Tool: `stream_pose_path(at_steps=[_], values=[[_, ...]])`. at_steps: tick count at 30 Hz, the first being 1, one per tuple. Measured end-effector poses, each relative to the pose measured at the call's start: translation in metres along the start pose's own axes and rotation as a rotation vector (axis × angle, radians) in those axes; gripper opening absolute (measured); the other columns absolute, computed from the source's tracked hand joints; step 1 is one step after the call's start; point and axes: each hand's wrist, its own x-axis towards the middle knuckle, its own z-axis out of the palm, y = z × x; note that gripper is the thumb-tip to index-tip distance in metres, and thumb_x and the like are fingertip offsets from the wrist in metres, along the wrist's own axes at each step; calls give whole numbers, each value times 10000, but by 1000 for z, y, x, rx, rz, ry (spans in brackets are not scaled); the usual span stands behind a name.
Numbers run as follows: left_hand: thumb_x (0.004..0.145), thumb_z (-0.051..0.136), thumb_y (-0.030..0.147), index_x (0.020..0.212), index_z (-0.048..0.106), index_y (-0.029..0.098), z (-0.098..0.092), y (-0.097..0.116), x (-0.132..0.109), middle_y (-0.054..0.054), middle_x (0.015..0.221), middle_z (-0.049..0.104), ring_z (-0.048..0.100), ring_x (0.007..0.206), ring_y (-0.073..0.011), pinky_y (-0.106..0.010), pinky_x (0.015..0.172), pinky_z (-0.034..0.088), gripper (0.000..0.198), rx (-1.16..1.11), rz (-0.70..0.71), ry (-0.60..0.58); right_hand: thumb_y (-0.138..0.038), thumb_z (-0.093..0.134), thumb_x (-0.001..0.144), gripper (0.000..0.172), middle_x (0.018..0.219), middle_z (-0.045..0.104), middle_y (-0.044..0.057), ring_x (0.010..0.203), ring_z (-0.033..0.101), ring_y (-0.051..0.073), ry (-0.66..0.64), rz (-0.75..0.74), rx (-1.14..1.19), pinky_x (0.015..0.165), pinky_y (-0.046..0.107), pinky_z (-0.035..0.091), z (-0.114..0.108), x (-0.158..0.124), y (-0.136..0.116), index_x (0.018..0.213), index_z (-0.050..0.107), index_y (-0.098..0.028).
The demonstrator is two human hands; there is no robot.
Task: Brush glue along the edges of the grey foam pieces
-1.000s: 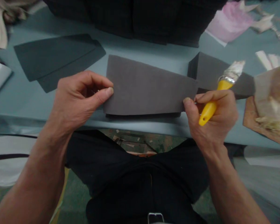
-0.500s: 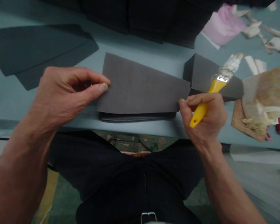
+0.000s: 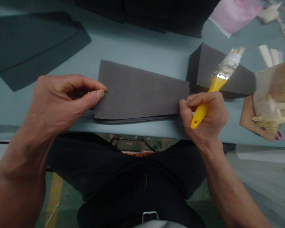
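A grey sheet (image 3: 142,90) with slanted edges lies over a few like sheets close to the table's front edge. Thumb and forefinger of my left hand (image 3: 68,99) pinch its left edge. My right hand (image 3: 207,112) pinches the lower right edge between thumb and finger. The same hand also grips a paintbrush (image 3: 215,85) by its yellow handle. White paste coats the brush's bristles, which point up and to the right, above a stack of grey sheets (image 3: 209,66).
Two dark sheets (image 3: 30,44) lie overlapping at the left. Tall black stacks (image 3: 147,14) stand at the back. A paste-smeared container (image 3: 275,85) sits on a brown board (image 3: 248,120) at the right. Pink cloth-like material (image 3: 235,14) and pale scraps (image 3: 270,55) lie at the far right.
The pinched sheet has come down and slightly left, now closer over the sheets beneath it. Both hands moved with it, and the view has shifted a little.
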Motion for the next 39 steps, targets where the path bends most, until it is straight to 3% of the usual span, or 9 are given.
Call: stream_pose_path(at_steps=[8,12,14,19,24,27,31,39], values=[[856,849,414,962,890,216,2,5,0,59,759,752,619,646,-62,-159,613,553,228,40,-44,1,-505,754,936,274,785,693,16,711,687,214,-3,83,-34,680,386,607,0,1,-1,865,588,-299],[862,845,422,953,889,199,3,6,0,46,752,731,662,685,-100,-364,831,689,245,37,-71,5,-398,738,947,208,775,683,-8,676,668,176,-22,31,1,665,349,586,-1,2,-2,869,582,-286],[866,832,457,965,891,204,3,5,1,49,751,722,685,708,-118,-460,917,693,278,53,-64,3,-367,743,948,197,778,680,-12,670,667,171,-24,7,28,670,348,587,-1,2,-2,874,582,-281],[839,840,436,946,896,269,2,1,1,52,721,731,649,635,-101,-280,676,639,206,45,-39,-19,-427,751,946,233,774,661,-6,700,686,199,-12,12,11,694,384,609,0,1,3,878,575,-290],[890,822,459,988,886,240,3,2,-2,65,781,745,666,701,-93,-317,835,663,248,105,-59,3,-391,746,961,205,794,660,-6,721,694,200,-24,-10,30,718,383,612,0,0,4,909,578,-287],[894,809,487,985,885,235,3,6,-5,66,781,744,646,690,-83,-267,789,624,279,119,-54,3,-338,754,955,196,786,656,-13,700,683,192,-22,-48,52,699,370,599,0,0,4,905,573,-286],[949,712,539,1042,880,214,4,14,-9,73,819,760,611,722,-71,-208,698,481,378,223,-69,-2,-272,766,940,206,770,647,-27,656,655,174,-9,-97,72,664,350,572,0,1,5,890,567,-284],[911,765,566,1025,877,222,8,11,-11,63,762,743,551,635,-71,-217,591,358,379,189,-58,11,-229,768,927,228,769,646,-34,644,656,163,-14,-124,82,612,330,538,1,0,7,888,552,-289]])
